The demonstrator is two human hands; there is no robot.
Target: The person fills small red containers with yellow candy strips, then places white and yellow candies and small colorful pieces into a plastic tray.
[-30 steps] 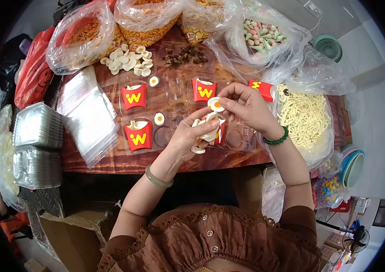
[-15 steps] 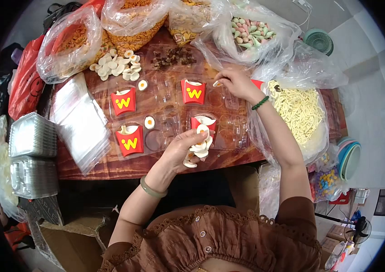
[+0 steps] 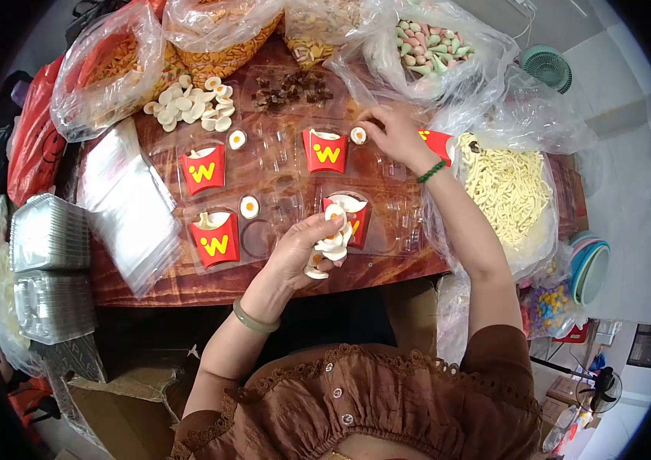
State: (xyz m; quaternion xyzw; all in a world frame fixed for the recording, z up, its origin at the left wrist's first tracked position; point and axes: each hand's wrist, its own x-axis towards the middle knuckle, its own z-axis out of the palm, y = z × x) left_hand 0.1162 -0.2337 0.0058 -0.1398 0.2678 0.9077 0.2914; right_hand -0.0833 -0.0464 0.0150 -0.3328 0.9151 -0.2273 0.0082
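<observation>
My left hand (image 3: 314, 249) is closed round a bunch of white egg-shaped pieces (image 3: 334, 244) with orange centres, in front of a red carton (image 3: 357, 222). Above and to the right, my right hand (image 3: 390, 136) has its fingers at a single egg piece (image 3: 358, 136), which lies beside another red carton (image 3: 325, 151) with a yellow mark; whether the fingertips still grip it is unclear. Two more red cartons (image 3: 203, 169) (image 3: 215, 238) stand at the left in clear plastic trays, each with an egg piece (image 3: 237, 139) (image 3: 249, 207) at its upper right.
Across the back are a pile of egg pieces (image 3: 187, 106), brown bits (image 3: 291, 90), and open bags of orange pieces (image 3: 222, 61) and pastel pieces (image 3: 431, 50). Noodle-like strands (image 3: 505, 188) fill a bag at right. Plastic sleeves (image 3: 127, 207) and stacked clear boxes (image 3: 51, 234) are at left.
The egg piece at my right hand now lies flat, face up, beside the upper middle carton, and my fingers have drawn slightly off it. My left hand keeps its bunch. The view has shifted slightly.
</observation>
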